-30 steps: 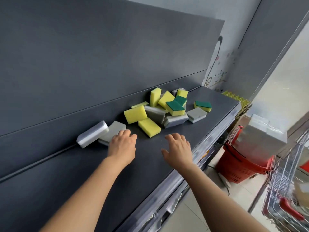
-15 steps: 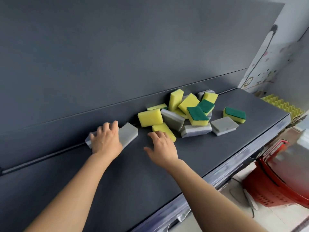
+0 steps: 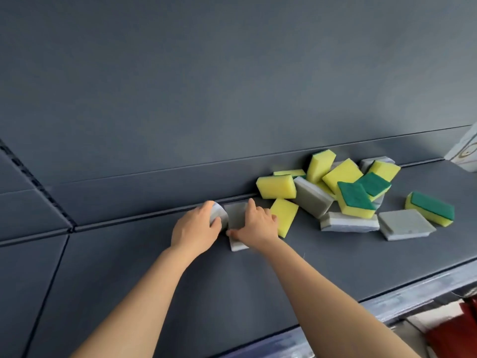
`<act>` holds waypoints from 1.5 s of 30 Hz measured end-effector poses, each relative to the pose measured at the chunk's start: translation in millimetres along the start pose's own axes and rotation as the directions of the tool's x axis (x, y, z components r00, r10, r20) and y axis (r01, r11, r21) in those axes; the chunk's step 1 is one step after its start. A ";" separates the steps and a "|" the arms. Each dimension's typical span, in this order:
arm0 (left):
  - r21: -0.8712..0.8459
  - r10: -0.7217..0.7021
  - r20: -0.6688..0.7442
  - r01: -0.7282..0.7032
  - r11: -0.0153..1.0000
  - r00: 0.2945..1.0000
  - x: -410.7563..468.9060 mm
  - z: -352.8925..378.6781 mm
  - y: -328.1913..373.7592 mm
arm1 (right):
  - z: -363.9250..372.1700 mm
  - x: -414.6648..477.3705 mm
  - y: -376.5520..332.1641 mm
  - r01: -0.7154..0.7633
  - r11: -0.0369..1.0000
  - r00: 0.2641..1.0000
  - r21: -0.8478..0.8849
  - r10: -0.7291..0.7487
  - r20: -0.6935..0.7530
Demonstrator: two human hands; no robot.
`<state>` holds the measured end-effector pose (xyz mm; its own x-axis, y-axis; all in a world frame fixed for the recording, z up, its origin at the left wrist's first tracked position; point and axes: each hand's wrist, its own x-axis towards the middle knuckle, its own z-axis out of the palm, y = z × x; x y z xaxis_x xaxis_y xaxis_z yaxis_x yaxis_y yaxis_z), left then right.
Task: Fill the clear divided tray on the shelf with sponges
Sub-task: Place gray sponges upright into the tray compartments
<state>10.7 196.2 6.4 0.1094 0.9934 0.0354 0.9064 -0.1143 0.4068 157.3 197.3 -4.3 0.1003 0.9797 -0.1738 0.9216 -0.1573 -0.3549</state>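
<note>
Grey sponge (image 3: 219,214) gripped in left hand (image 3: 195,229); second sponge (image 3: 236,218) pinched by right hand (image 3: 258,226); heap (image 3: 312,200), perhaps thirteen.

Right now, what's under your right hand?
A grey sponge lying flat on the shelf; the right hand covers most of it, thumb against the near edge. Whether the fingers curl round its far side is hidden. The left hand grips a paler sponge beside it.

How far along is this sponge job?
Done: nothing visible, no tray in view. In hand: the left hand grips one grey rectangular sponge, the right hand another flat grey sponge. Left: the pile of yellow, green-topped and grey sponges on the dark shelf.
</note>
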 end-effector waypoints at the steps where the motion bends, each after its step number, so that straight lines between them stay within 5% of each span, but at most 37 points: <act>1: -0.007 -0.011 0.006 0.011 1.000 1.000 -2.1 -0.2 -0.6 | -1.1 0.2 -1.1 -0.006 1.000 1.000 -0.026 0.007 0.009; 6: -0.107 -0.109 0.064 0.115 0.988 0.992 -15.7 -3.5 -2.8 | -5.8 -8.6 -1.6 0.039 0.997 0.997 -0.073 -0.034 0.067; 12: -0.374 -0.187 0.039 0.188 0.908 0.982 -47.8 -6.1 -9.4 | -6.4 -35.9 -3.6 0.155 0.950 0.987 0.270 -0.139 -0.078; 20: -0.722 -0.404 -0.075 0.230 0.652 0.912 -113.2 -20.9 -27.5 | 8.2 -68.4 -18.2 0.248 0.655 0.950 0.713 -0.309 -0.046; 29: -0.903 -0.583 -0.104 0.169 0.394 0.805 -176.0 -56.2 -72.6 | 21.9 -107.8 -84.1 0.306 0.450 0.896 0.839 -0.433 -0.094; 45: -0.897 -0.683 -0.225 0.127 0.424 0.695 -309.2 -151.8 -242.8 | 103.6 -223.2 -277.7 0.314 0.381 0.814 0.870 -0.580 -0.039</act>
<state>-305.2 -81.3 35.3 -0.6352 0.7709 -0.0476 0.0326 0.0883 0.9956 -159.9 9.4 37.9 -0.4383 0.8931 0.1008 0.0567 0.1394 -0.9886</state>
